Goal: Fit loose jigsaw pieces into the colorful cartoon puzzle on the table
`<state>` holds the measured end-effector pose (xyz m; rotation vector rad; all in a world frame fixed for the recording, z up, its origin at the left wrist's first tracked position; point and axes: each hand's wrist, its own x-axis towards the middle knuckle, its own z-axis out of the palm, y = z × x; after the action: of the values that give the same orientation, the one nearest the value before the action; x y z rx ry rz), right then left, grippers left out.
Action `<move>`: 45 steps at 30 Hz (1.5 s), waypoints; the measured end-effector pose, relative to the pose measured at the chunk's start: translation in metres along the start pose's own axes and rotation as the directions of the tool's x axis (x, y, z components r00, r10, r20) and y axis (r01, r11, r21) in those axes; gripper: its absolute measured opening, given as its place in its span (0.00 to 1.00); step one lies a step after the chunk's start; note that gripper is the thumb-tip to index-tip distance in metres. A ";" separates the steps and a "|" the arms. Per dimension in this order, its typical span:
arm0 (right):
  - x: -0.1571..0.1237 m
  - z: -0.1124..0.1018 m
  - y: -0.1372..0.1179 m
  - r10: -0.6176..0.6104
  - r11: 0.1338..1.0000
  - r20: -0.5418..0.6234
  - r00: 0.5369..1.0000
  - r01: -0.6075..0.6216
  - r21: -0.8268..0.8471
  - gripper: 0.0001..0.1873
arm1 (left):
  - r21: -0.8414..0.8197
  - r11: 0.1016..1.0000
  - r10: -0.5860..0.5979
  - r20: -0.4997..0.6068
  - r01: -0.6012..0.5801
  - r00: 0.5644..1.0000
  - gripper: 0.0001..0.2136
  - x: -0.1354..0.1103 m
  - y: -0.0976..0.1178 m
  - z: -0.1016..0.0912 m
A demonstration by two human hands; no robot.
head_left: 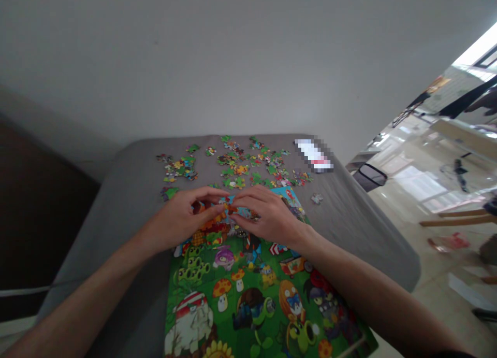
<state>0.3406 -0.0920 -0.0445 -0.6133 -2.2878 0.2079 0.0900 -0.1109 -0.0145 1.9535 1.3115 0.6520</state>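
Note:
A colourful cartoon jigsaw puzzle (pixel 248 296) lies on a grey cloth-covered table (pixel 128 192), its near part assembled. My left hand (pixel 186 215) and my right hand (pixel 267 215) meet over the puzzle's far edge. Both pinch at a small orange-red puzzle piece (pixel 232 209) between their fingertips. Several loose puzzle pieces (pixel 236 166) lie scattered on the cloth beyond my hands.
A small white and red object (pixel 313 154), blurred out, rests at the table's far right. One stray piece (pixel 317 198) lies right of the puzzle. A white wall rises behind. To the right are a tiled floor, wooden furniture legs and a dark stool (pixel 368 175).

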 end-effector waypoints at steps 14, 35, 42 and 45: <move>0.000 -0.002 0.008 -0.067 0.994 0.065 0.996 0.061 0.085 0.14 | -0.088 0.996 0.006 0.078 0.001 0.997 0.28 0.003 -0.022 0.004; -0.003 0.001 0.015 -0.035 0.998 0.130 0.991 0.028 0.053 0.15 | 0.197 0.956 0.194 0.128 -0.217 0.973 0.19 0.006 -0.033 0.009; -0.003 0.001 0.016 -0.018 0.999 0.172 0.985 0.011 0.041 0.14 | 0.336 0.890 0.311 0.043 -0.307 0.949 0.21 0.008 -0.045 0.009; -0.003 0.000 0.016 -0.012 1.000 0.217 0.976 0.009 0.015 0.13 | 0.415 0.861 0.303 0.048 -0.295 0.952 0.24 0.007 -0.048 0.005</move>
<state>0.3485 -0.0795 -0.0514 -0.5965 -2.4965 0.2982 0.0678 -0.0932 -0.0543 2.5440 1.2432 0.5657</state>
